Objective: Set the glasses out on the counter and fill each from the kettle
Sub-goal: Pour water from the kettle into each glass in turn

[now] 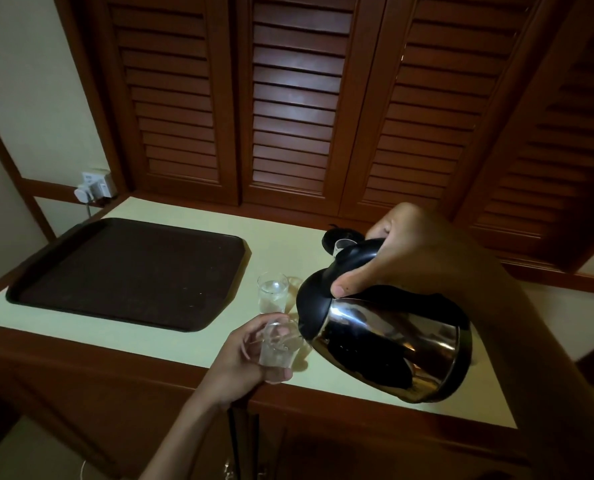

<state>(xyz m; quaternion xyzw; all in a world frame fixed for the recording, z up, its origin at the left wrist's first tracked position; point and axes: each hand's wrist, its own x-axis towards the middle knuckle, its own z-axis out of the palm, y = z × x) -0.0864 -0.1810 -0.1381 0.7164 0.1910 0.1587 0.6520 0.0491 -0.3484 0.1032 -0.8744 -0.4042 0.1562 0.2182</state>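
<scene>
Right hand (pixel 416 251) fingers grip kettle (pixel 385 341), spout tipped left over glass (pixel 277 344) held by left hand (pixel 250 358) at desk (pixel 184 334) front edge.

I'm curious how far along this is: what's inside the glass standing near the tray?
The standing glass holds clear water, well up its sides. Its base on the counter is hidden by the left hand.

Dim, warm indoor light. The pale bench (pixel 170 327) is the brightest area; the louvred doors (pixel 293 98) catch soft sheen. Bright glare streaks the steel kettle (pixel 392 341). Corners fall dark, and wide-angle bending splays the edges.
</scene>
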